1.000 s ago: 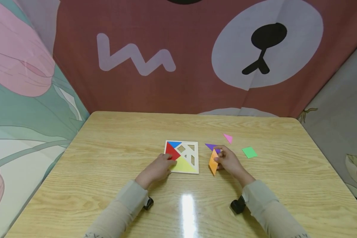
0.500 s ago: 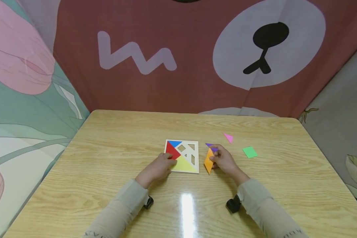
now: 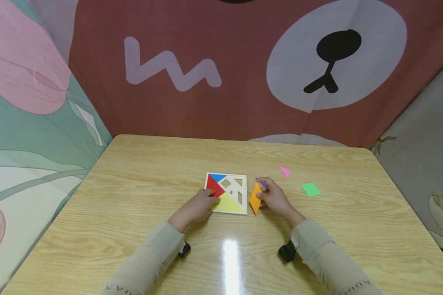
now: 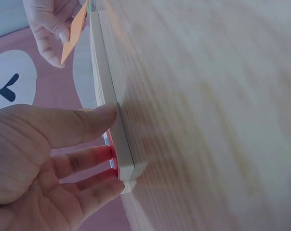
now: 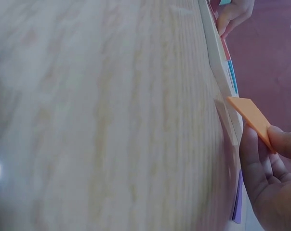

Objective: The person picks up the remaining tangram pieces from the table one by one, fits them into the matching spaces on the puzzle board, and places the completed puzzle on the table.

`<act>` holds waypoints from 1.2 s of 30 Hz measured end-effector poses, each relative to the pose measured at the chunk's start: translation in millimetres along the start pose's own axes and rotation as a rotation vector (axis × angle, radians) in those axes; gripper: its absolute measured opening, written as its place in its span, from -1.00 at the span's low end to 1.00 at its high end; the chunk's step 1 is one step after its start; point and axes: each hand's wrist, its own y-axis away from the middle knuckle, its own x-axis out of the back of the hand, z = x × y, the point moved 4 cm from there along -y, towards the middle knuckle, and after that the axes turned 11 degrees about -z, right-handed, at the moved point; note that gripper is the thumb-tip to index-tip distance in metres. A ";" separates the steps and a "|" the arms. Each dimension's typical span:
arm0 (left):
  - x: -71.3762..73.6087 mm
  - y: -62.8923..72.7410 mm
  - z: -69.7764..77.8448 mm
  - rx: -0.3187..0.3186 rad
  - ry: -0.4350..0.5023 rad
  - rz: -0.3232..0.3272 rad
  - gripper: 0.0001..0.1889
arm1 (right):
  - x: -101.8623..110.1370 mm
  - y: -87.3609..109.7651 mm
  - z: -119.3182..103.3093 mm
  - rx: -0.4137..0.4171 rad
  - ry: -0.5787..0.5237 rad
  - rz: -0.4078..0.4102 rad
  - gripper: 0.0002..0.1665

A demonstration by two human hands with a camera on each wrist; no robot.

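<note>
A white square tangram tray lies on the table with blue, red and yellow triangles set in it; its right part shows bare recesses. My left hand holds the tray's near left corner, thumb against its edge and fingertips on the red piece. Just right of the tray, my right hand pinches an orange parallelogram piece between thumb and fingers, tilted up on edge above the table. Behind that hand lies a purple piece, partly hidden in the head view.
A pink triangle and a green square lie flat on the wooden table, right of the tray. Behind the table hangs a brown cloth with a cartoon bear print. A black wrist camera sits under the right cuff.
My right hand has moved left with the orange piece, closer to the tray's right edge. The left hand stays on the tray, which has not moved on the table.
</note>
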 end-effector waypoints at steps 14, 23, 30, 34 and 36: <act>4.2 0.4 1.1 -0.007 -0.010 -0.005 -0.80 | -6.2 -5.2 -3.8 0.003 -0.005 -0.005 -0.50; 5.7 0.3 0.4 -0.004 -0.025 0.005 -0.81 | -8.5 -9.8 -7.9 -0.001 -0.016 -0.005 -0.50; 0.5 -0.1 1.3 0.016 -0.024 -0.018 -0.81 | -12.1 -9.7 -8.9 -0.001 -0.017 0.007 -0.52; -0.6 0.4 2.5 0.021 -0.004 -0.020 -0.78 | -12.5 -8.9 -10.1 0.007 0.004 0.017 -0.51; 0.1 0.2 2.1 0.030 -0.005 -0.019 -0.78 | -12.1 -9.5 -10.9 0.015 0.012 0.021 -0.50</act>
